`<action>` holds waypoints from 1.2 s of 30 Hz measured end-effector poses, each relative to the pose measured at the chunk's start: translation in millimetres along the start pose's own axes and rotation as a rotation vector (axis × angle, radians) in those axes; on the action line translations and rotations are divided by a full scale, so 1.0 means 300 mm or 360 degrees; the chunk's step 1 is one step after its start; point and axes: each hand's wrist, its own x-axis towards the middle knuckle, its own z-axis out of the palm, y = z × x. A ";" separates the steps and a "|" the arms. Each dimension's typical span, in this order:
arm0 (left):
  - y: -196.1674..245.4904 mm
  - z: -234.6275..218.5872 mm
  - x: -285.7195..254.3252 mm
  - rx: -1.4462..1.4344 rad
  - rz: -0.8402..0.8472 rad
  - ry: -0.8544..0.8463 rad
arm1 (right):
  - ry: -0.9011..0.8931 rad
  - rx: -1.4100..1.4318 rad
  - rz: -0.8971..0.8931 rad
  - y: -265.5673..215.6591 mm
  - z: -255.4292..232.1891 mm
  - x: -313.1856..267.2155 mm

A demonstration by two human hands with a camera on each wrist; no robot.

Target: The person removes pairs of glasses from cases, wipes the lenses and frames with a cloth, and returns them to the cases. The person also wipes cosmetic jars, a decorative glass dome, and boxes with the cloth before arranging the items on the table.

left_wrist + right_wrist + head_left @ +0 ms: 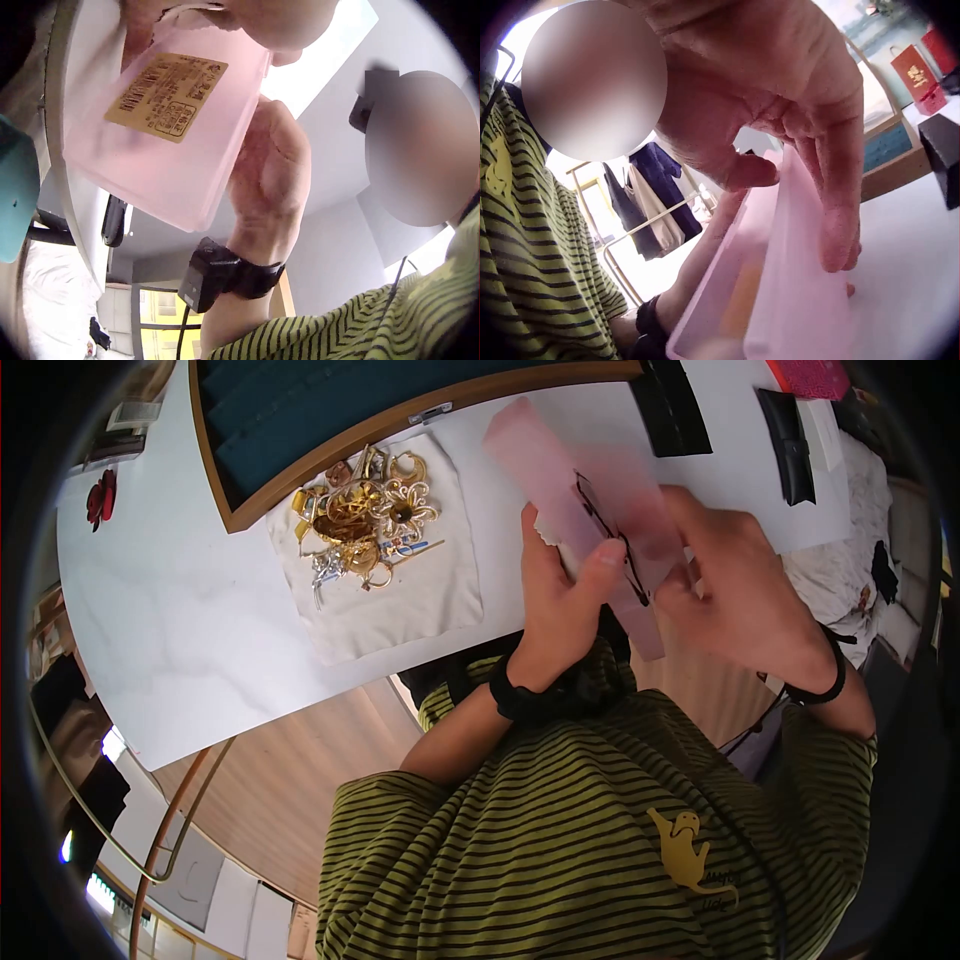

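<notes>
A pale pink translucent case [640, 490] is held over the table's front edge by both hands. My left hand [560, 600] grips it from the left, the thumb lying on top beside a thin dark wire-like piece [597, 510]. Scalloped white material shows by the left fingers. In the right wrist view, the case [799, 277] stands parted along its length, and my right hand [780, 82] pinches one panel between thumb and fingers. A brown printed label [166, 96] is on the case's outer face in the left wrist view.
A pile of gold and silver jewelry [360, 520] lies on a white cloth [420, 600]. Behind it stands a wood-framed tray [225, 510] with teal lining. A black box [675, 410] and a black pouch [787, 445] lie at right, a small red object [101, 498] far left.
</notes>
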 end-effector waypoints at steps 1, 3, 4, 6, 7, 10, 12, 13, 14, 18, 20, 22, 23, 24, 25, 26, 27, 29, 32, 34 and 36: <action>0.002 -0.005 0.001 -0.0001 -0.0001 -0.0008 | 0.0007 -0.0001 0.0005 0.004 -0.009 0.003; -0.009 -0.024 0.003 -0.0137 -0.0114 0.0039 | 0.0059 0.0067 -0.0006 0.016 -0.027 0.012; -0.008 -0.033 0.004 -0.0324 -0.0199 0.0002 | 0.0058 0.0065 -0.0008 0.024 -0.036 0.011; -0.006 -0.032 0.010 -0.0481 -0.0282 0.0078 | 0.0121 0.0181 0.0067 0.043 -0.054 0.013; 0.004 -0.027 0.014 -0.0641 -0.0373 0.0154 | 0.0117 0.0177 0.0052 0.046 -0.058 0.017; 0.014 -0.027 0.015 -0.0340 -0.0344 0.0265 | 0.0286 0.0379 0.0115 0.072 -0.053 0.019; 0.025 -0.027 0.023 -0.0284 -0.0282 0.0251 | 0.0356 0.0707 0.0129 0.112 -0.035 0.016; 0.030 -0.028 0.026 -0.0223 -0.0234 0.0238 | 0.0346 0.0696 0.0116 0.125 -0.028 0.016; 0.031 -0.033 0.027 -0.0235 -0.0216 0.0250 | 0.0357 0.0962 0.0106 0.135 -0.021 0.015; 0.034 -0.028 0.028 -0.0160 -0.0191 0.0248 | 0.0326 0.1494 0.0071 0.208 0.015 0.011; 0.034 -0.029 0.035 -0.0161 -0.0167 0.0209 | 0.0358 0.1675 0.0154 0.208 0.039 0.016; 0.031 -0.028 0.037 -0.0193 -0.0146 0.0262 | 0.0379 0.1861 0.0205 0.247 0.079 0.016; 0.032 -0.030 0.038 -0.0186 -0.0175 0.0281 | 0.0413 0.1971 0.0243 0.245 0.105 0.024; 0.031 -0.034 0.038 -0.0194 -0.0149 0.0301 | 0.0383 0.1960 0.0227 0.232 0.125 0.034; 0.029 -0.040 0.037 -0.0266 -0.0179 0.0279 | 0.0504 0.2166 0.0306 0.216 0.149 0.045; 0.032 -0.042 0.036 -0.0335 -0.0215 0.0256 | 0.0627 0.2376 0.0396 0.210 0.162 0.051; 0.036 -0.040 0.035 -0.0330 -0.0202 0.0267 | 0.0610 0.2380 0.0387 0.219 0.164 0.052; 0.065 -0.022 0.038 -0.0114 -0.0180 0.0294 | 0.0530 0.2081 0.0330 0.248 0.152 0.048; 0.145 -0.042 0.019 0.0676 -0.0430 0.0129 | 0.0403 0.1734 0.0261 0.273 0.103 0.036; 0.151 -0.060 0.011 0.1036 -0.0296 0.0100 | 0.0410 0.1621 0.0212 0.266 0.094 0.039; 0.160 -0.077 0.000 0.1396 -0.0157 0.0071 | 0.0412 0.1512 0.0164 0.256 0.082 0.038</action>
